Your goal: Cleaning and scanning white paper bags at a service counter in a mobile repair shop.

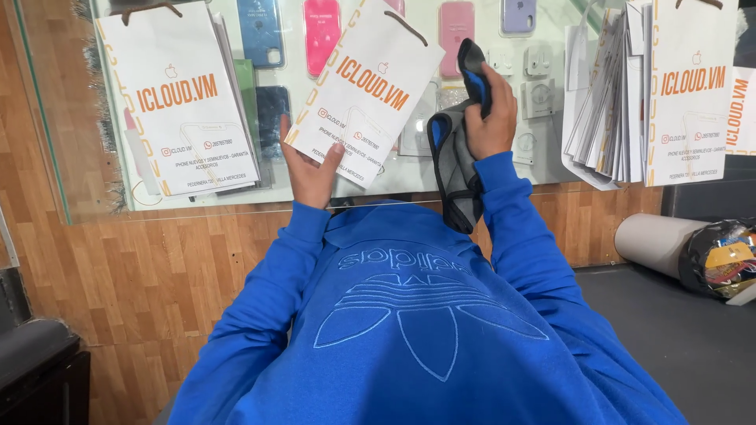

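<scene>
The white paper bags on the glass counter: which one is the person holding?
The tilted middle bag, gripped at its lower edge by the left hand. The left bag and right stack lie untouched.

Two hands show, the left hand (311,169) and the right hand (490,118). One grey and blue cloth (457,157) is there. Three separate white paper bags (179,94) show, plus one stack of bags (610,102). Five phone cases (321,31) lie under the glass counter (79,157).
</scene>
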